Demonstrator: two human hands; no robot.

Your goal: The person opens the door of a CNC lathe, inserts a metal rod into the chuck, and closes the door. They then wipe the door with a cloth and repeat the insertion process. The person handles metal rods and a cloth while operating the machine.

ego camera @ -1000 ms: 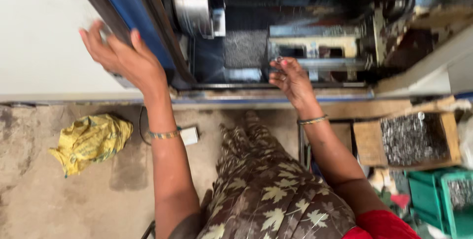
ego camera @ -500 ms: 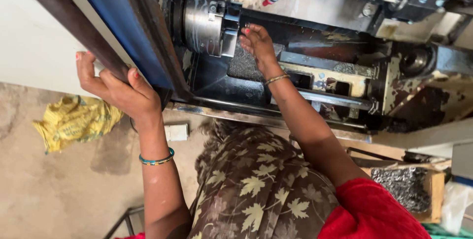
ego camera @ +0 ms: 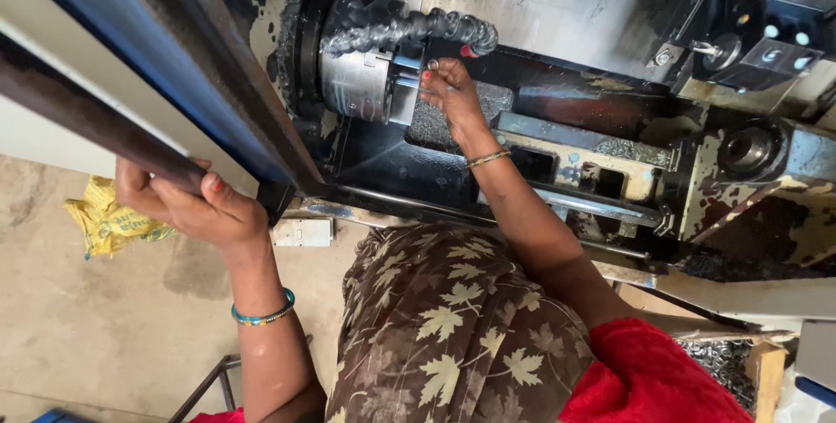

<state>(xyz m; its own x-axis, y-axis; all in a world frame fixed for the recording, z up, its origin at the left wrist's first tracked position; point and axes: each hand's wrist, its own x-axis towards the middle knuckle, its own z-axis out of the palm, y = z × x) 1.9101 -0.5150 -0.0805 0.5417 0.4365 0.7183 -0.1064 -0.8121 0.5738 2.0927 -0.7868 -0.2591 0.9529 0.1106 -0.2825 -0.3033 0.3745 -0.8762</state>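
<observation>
My left hand (ego camera: 187, 201) grips the dark lower edge of the machine's sliding door (ego camera: 131, 101), blue on its inner face. My right hand (ego camera: 448, 92) reaches inside the lathe enclosure and its fingertips rest against the front face of the shiny round metal chuck (ego camera: 361, 83). Whether a small part sits between the fingers I cannot tell. A black segmented coolant hose (ego camera: 409, 31) curves just above that hand. Below it lies a bed of dark metal chips (ego camera: 435, 127).
A tool turret (ego camera: 749, 40) and a carriage with a round bore (ego camera: 749, 148) stand at the right inside the machine. On the concrete floor lie a yellow sack (ego camera: 109, 218) and a small white box (ego camera: 302, 231). A crate of metal swarf (ego camera: 723, 358) sits at bottom right.
My right hand has moved left and up from the carriage to the chuck face. My left hand has slid from flat on the door to gripping its lower edge. The view has shifted closer.
</observation>
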